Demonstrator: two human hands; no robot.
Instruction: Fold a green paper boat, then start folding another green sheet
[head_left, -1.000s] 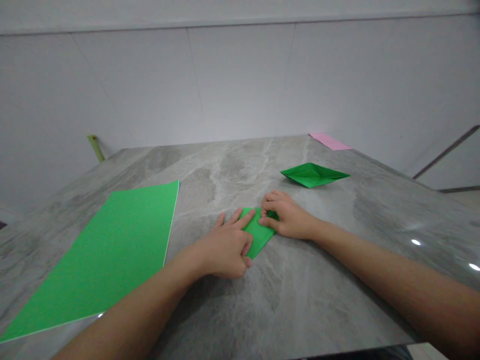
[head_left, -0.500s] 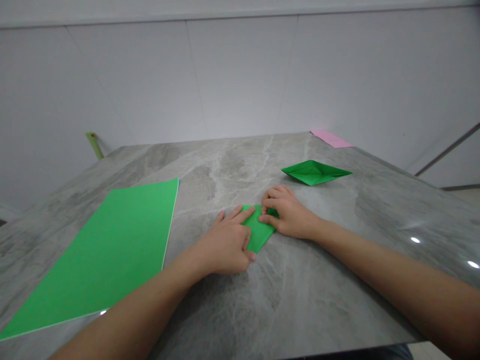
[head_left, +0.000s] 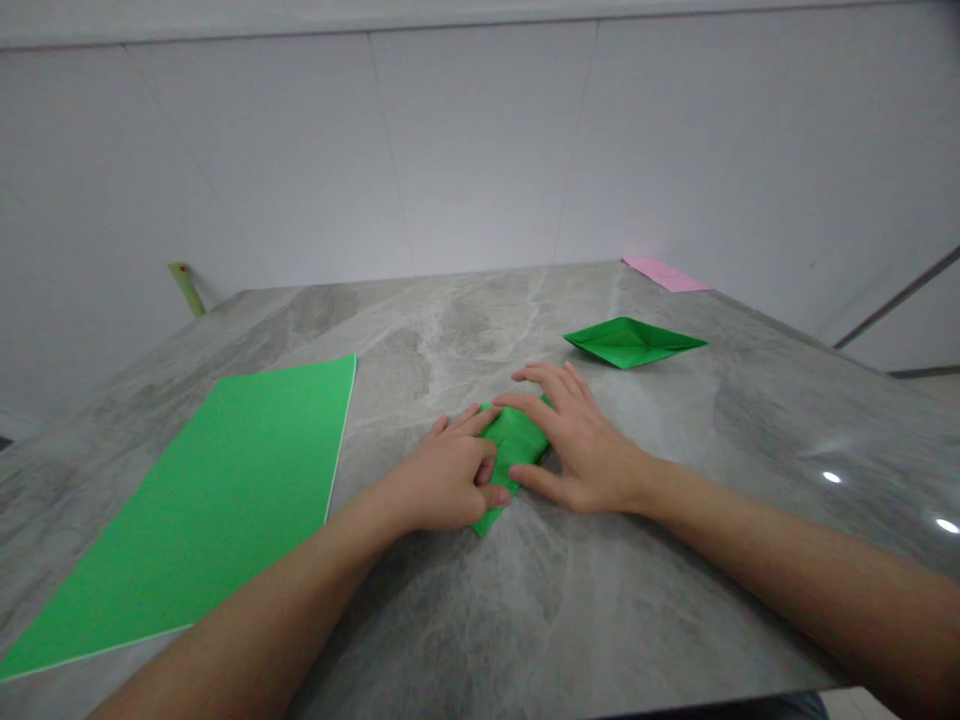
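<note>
My left hand [head_left: 441, 478] is bent over the left side of the folded green paper [head_left: 513, 447], and the fingers touch it, but I cannot tell if they pinch it. My right hand [head_left: 586, 444] is spread wide and lies over the paper's upper right side. The paper is between my two hands on the grey marble table [head_left: 600, 610]. A flat green sheet [head_left: 196, 517] lies left of my left hand. Farther ahead are a folded green paper boat [head_left: 631, 342] and a pink paper [head_left: 664, 273].
</note>
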